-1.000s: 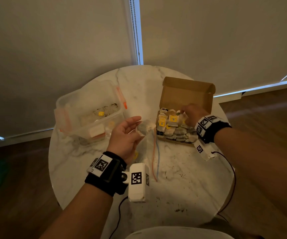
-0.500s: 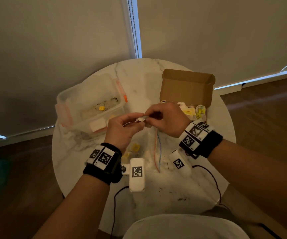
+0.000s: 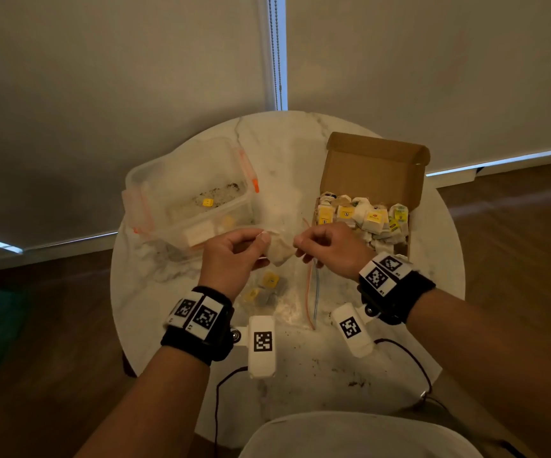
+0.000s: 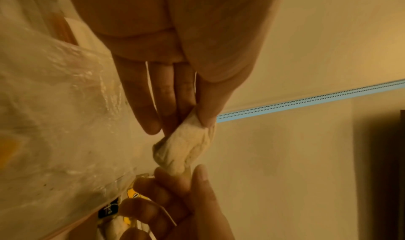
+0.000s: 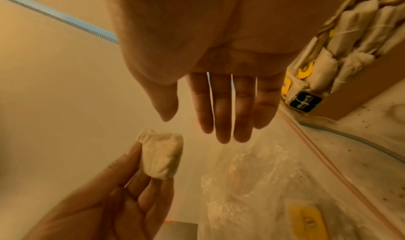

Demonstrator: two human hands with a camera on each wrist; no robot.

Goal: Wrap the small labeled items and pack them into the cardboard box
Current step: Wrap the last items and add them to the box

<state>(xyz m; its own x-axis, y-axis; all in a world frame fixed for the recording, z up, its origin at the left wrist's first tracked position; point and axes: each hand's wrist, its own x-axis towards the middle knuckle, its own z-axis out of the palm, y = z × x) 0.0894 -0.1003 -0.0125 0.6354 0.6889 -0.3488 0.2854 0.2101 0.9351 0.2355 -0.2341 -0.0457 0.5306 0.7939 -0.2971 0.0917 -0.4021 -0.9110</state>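
Observation:
A small white tea bag (image 3: 279, 252) hangs above the round table, pinched at its top by my left hand (image 3: 264, 239) between thumb and fingers. The left wrist view shows this tea bag (image 4: 184, 148) crumpled, with my right hand (image 4: 184, 176) at its lower end and a thin string across the curled fingers. My right hand (image 3: 298, 242) is just right of the bag, thumb against forefinger. The open cardboard box (image 3: 373, 166) stands at the back right, holding several wrapped, yellow-labelled bags (image 3: 366, 216). Seen from the right wrist, the tea bag (image 5: 161, 155) sits beyond my fingertips (image 5: 221, 136).
A clear plastic tub (image 3: 135, 180) with orange clips stands at the back left. A clear zip bag (image 3: 267, 285) with a few yellow-labelled tea bags lies on the marble table (image 3: 333, 375) beneath my hands. Dark crumbs are scattered near the table's front edge.
My right hand left the cardboard box and came across to the tea bag in my left hand. Both hands then drew slightly apart, the bag still in the left.

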